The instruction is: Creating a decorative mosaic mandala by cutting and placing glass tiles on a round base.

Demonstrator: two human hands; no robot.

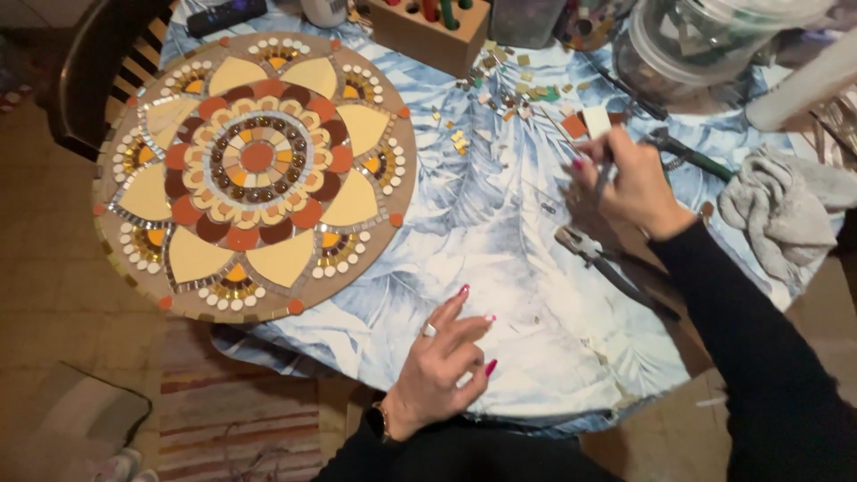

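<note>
A round mosaic board (254, 170) with a flower pattern in cream, orange and brown tiles lies on the left of the table. My left hand (444, 361) hovers near the table's front edge, fingers apart and curled, holding nothing; it wears a ring and a watch. My right hand (634, 183) is over the right side of the table, closed around a thin dark tool (603, 178), with a small white tile piece (596, 120) just above its fingers. Loose small tiles (513, 85) are scattered beyond it.
A blue-and-white leaf-print cloth (500, 232) covers the table. Pliers (594, 254) lie below my right hand, another green-handled tool (692, 153) to its right. A grey rag (777, 205), clear plastic tub (696, 45) and wooden tool block (428, 31) stand around. A dark chair (94, 71) is at left.
</note>
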